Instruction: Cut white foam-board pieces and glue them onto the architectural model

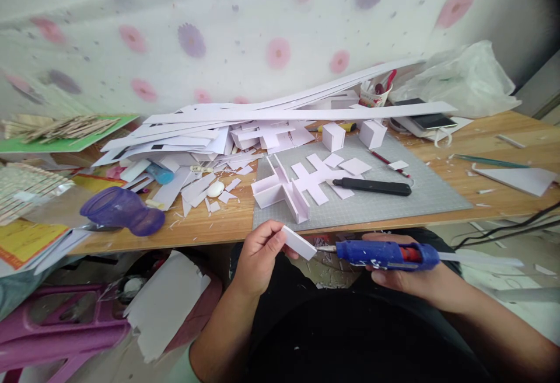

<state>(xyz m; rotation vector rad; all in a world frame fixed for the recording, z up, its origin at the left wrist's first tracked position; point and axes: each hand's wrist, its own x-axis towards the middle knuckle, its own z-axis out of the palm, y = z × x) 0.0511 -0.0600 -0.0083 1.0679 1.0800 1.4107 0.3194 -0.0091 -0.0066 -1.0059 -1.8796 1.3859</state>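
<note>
My left hand (259, 257) pinches a small white foam-board piece (298, 242) just below the table's front edge. My right hand (405, 278) grips a blue hot glue gun (385, 254) lying sideways, its metal nozzle touching the right end of that piece. Just above, on the grey cutting mat (411, 196), stands a partly built white foam-board structure (282, 190) beside flat cross-shaped cutouts (321, 176) and a black utility knife (371, 185).
A heap of white board strips and offcuts (210, 132) covers the table's middle left. A purple plastic bottle (122, 211) lies at the left edge. Two white cubes (333, 136), a cup of pens (374, 96), a phone (431, 119) and a plastic bag (464, 76) sit behind. Cables (507, 228) hang at right.
</note>
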